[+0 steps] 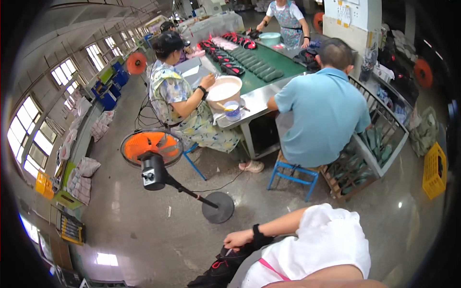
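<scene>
At the lower edge, my right hand [238, 239], with a black band on its wrist, is closed at the top of a dark shoe [213, 273]. The shoe is black with a thin pink-red lace or cord on it, and its lower part runs out of the picture. Something small and pale shows by my fingertips, too small to name. Grey cloth [245, 264] lies beside the shoe, against my white top. My left hand is out of the picture.
An orange standing fan [152, 146] rises ahead on a round base [218, 207]. Co-workers sit on blue stools [293, 174] at a green conveyor table [288, 65] bearing shoes and soles. A slatted crate [379, 153] of soles and a yellow crate [434, 170] stand right.
</scene>
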`<action>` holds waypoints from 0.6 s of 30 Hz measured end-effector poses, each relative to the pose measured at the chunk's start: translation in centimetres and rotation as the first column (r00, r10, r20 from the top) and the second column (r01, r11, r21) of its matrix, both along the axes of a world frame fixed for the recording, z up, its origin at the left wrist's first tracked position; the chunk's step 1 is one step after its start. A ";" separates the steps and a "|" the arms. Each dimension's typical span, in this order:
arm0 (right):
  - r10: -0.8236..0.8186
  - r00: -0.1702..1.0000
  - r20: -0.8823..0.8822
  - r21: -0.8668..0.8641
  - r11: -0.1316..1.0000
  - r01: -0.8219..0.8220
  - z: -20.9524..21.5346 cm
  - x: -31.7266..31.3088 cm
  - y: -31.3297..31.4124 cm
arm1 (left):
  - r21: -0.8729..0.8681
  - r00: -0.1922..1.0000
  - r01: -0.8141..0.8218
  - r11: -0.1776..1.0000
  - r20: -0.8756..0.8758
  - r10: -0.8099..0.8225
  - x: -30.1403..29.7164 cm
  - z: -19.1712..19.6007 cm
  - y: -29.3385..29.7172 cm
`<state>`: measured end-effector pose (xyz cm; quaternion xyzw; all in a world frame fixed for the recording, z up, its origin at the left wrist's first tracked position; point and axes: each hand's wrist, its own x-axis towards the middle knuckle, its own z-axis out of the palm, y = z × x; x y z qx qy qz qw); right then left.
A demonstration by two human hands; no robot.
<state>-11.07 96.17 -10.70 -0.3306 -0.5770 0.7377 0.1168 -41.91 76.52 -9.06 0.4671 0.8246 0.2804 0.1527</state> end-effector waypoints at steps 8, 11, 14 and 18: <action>0.295 0.938 -0.182 -0.005 0.954 -0.301 6.8 -19.9 14.2 | -0.252 0.918 0.388 0.886 0.024 -0.395 -14.0 -5.3 17.5; 0.262 0.960 -0.096 0.090 0.963 -0.254 6.8 -25.2 19.2 | -0.326 0.833 0.533 0.781 0.044 -0.551 -21.6 -8.8 25.9; 0.314 0.949 0.021 0.321 0.897 -0.304 6.9 -31.4 25.6 | -0.399 0.734 0.639 0.658 0.059 -0.677 -30.4 -11.4 35.2; -0.030 0.999 -0.045 0.298 0.954 0.042 2.9 -38.4 34.4 | -0.532 0.630 0.696 0.482 0.130 -0.766 -42.9 -14.1 43.0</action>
